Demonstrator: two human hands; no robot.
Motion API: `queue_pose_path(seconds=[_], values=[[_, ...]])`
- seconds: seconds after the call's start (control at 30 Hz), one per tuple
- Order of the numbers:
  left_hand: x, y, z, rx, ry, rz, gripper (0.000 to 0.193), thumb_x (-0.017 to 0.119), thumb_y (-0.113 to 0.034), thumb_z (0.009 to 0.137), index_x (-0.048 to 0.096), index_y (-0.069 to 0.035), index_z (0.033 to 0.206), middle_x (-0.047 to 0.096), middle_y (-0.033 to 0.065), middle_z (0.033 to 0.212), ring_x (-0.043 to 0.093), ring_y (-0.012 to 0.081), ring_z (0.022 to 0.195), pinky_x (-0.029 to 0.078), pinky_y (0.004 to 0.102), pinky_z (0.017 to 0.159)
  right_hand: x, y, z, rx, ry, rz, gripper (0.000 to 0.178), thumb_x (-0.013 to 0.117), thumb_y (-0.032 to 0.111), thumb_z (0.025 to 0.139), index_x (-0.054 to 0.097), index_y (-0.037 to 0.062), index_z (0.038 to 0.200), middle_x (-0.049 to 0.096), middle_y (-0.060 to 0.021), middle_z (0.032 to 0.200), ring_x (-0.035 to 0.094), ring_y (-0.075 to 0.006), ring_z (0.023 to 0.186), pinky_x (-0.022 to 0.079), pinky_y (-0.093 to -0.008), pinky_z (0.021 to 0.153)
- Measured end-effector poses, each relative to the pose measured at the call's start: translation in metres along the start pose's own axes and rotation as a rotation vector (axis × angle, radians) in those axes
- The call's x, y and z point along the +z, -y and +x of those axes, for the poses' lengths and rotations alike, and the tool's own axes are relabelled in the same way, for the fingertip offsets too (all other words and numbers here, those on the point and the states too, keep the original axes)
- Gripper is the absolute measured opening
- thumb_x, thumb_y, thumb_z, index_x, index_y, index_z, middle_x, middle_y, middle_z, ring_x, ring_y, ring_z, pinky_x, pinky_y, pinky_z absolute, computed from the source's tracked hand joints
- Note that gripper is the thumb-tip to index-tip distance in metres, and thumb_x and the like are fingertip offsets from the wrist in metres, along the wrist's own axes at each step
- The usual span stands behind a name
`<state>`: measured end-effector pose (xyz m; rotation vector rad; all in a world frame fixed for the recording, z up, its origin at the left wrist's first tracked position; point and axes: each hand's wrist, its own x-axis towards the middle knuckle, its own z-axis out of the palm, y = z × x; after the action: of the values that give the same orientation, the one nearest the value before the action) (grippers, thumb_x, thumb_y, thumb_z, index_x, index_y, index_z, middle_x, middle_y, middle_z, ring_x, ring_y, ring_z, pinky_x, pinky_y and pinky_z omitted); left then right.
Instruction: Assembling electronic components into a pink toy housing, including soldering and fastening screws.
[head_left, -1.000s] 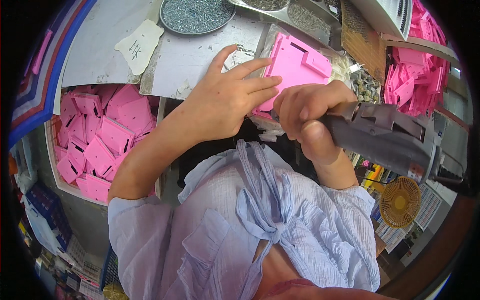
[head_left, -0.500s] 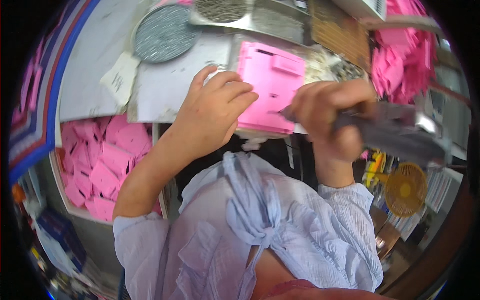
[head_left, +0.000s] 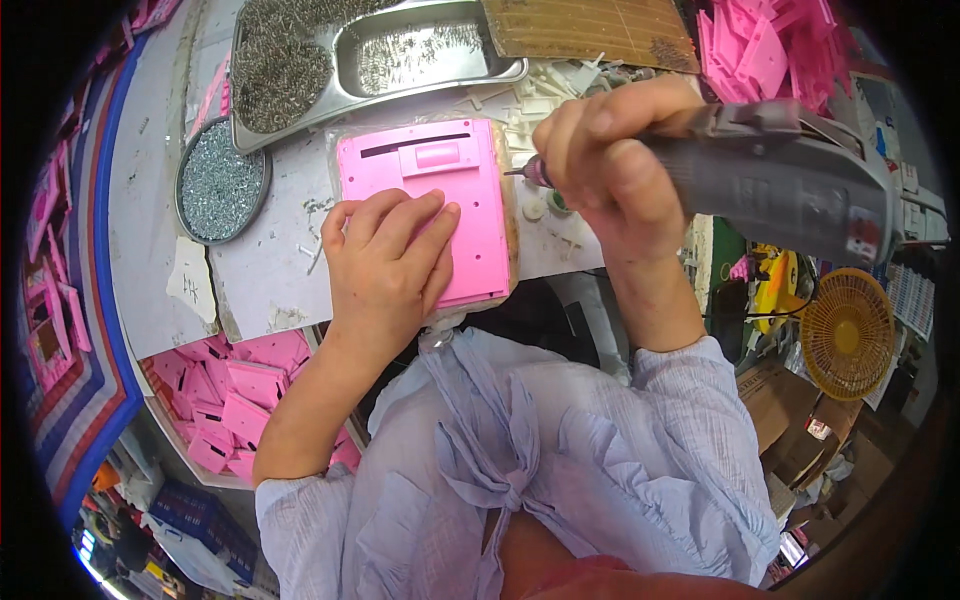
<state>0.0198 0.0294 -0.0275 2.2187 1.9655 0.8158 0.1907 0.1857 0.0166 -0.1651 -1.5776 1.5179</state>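
A pink plastic panel [head_left: 471, 245] with a long slot and small screw holes lies on a padded base on the table. Bent and slightly spread, the fingers of my left hand [head_left: 388, 255] rest on its lower left face. My right hand [head_left: 622, 170] is wrapped round a grey electric screwdriver [head_left: 765, 180], held roughly level. Its thin bit [head_left: 516, 172] points left, at the panel's right edge, and looks raised above the surface. Just below the bit are a small white round piece [head_left: 534, 208] and a green one, partly hidden.
A metal tray [head_left: 430, 90] of small springs and screws stands beyond the panel. Left of it sits a round dish [head_left: 222, 185] of silvery screws. A box of pink panels [head_left: 240, 395] is at lower left. White plastic parts [head_left: 545, 95] and more pink pieces [head_left: 765, 50] lie far right.
The screwdriver has left the panel's lower right face and is now beyond its right edge. My left hand has slid further onto the panel. The whole view has shifted.
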Motion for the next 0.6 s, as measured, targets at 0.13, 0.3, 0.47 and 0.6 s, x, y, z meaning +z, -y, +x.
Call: queue_pose_path(seconds=[0.13,0.3,0.47,0.6], values=[[-0.001,-0.001,0.001,-0.012,0.018,-0.018,0.043,0.078,-0.011,0.074,0.075,-0.017,0.116,0.067,-0.0007,0.121,0.059,0.0244,0.113,0.037,0.0443,0.102,0.003,-0.005,-0.014,0.035,-0.031,-0.058,0.027,0.067,0.026,0.098,0.054,0.005,0.11,0.048,-0.0005,0.059,0.046,-0.0131,0.05,0.039,-0.0329,0.054],[0.001,0.002,0.0,-0.01,0.019,-0.019,0.043,0.078,-0.01,0.073,0.076,-0.017,0.116,0.068,-0.0004,0.122,0.059,0.0246,0.112,0.037,0.0437,0.101,0.008,0.018,-0.01,0.086,-0.007,0.008,0.036,0.071,0.035,0.097,0.055,0.006,0.111,0.046,0.0028,0.058,0.046,-0.0125,0.05,0.041,-0.0331,0.056],[0.006,0.002,0.003,0.009,-0.031,-0.034,0.039,0.078,-0.013,0.073,0.076,-0.015,0.112,0.069,-0.0004,0.116,0.06,0.0218,0.109,0.035,0.0443,0.1,0.007,0.023,-0.001,0.036,0.087,0.107,0.038,0.073,0.037,0.095,0.057,0.006,0.11,0.047,0.0025,0.058,0.048,-0.0125,0.05,0.042,-0.0329,0.057],[0.005,0.002,0.003,-0.005,-0.036,-0.039,0.039,0.078,-0.014,0.073,0.076,-0.016,0.111,0.069,-0.0011,0.116,0.06,0.0216,0.109,0.035,0.0442,0.1,0.009,0.022,-0.024,0.127,0.059,-0.025,0.033,0.074,0.033,0.095,0.057,0.0068,0.106,0.052,-0.0001,0.06,0.05,-0.0136,0.051,0.042,-0.0334,0.056]])
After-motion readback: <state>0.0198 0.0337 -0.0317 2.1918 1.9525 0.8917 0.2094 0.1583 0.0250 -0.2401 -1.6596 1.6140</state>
